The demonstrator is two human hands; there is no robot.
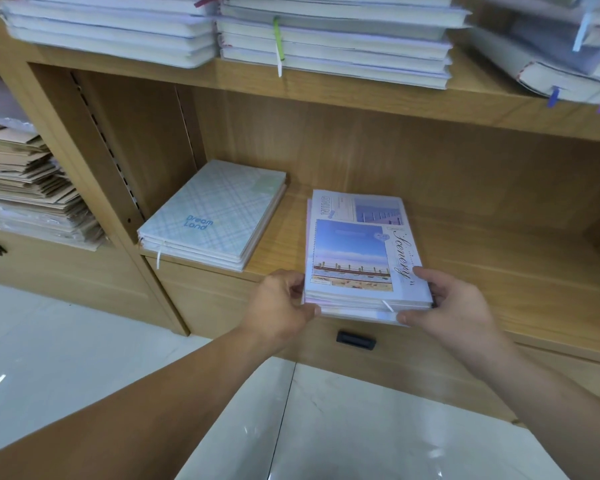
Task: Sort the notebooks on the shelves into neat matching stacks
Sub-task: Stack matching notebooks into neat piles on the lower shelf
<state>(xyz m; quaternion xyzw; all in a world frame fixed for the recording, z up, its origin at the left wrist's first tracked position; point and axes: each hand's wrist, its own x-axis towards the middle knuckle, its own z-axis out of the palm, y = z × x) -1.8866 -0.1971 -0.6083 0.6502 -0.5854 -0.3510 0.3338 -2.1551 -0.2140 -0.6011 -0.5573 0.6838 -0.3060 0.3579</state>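
Note:
A small stack of "Scenery" notebooks (357, 251) with a seaside photo cover lies on the lower wooden shelf (499, 278), its near end at the shelf's front edge. My left hand (281, 306) grips the stack's near left corner, thumb at the front edge. My right hand (454, 303) grips the near right corner, thumb under the front and fingers along the side. To the left lies a stack of pale plaid "Dream Land" notebooks (215, 216), angled, with a white ribbon hanging over the edge.
The upper shelf (361, 95) carries several stacks of white notebooks (333, 39) with coloured ribbons. A left compartment holds brown paper items (32, 181). Below the lower shelf is a drawer with a black handle (356, 340). The floor is glossy tile (326, 427).

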